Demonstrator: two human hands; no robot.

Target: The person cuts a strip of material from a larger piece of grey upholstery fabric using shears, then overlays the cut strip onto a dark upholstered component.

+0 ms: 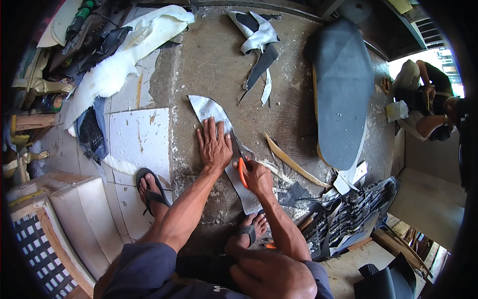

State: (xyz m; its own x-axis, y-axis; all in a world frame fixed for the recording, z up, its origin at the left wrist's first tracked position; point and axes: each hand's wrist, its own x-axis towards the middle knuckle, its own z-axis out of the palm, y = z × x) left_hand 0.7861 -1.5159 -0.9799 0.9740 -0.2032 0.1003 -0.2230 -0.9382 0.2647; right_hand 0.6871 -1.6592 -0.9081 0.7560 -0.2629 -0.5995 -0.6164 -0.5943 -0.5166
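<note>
On the worn floor in front of me lies a long pale grey strip of sheet material [201,105], which looks like vinyl with its backing up. My left hand [216,149] rests flat on it, fingers stretched out, pressing it to the floor. Orange-handled scissors [242,172] are gripped in my right hand [260,178], just right of the left hand. Their dark blades point away from me along the strip's right edge; how far they are parted is hard to make out. The strip's near end [249,203] reaches my right foot.
A long dark grey padded panel [342,94] lies at the right, with a curved tan strip [295,163] beside it. Cut scraps [261,37] lie ahead; white batting [107,82] sprawls at left. Ribbed black material [348,214] sits near right. Another person [423,94] is at far right.
</note>
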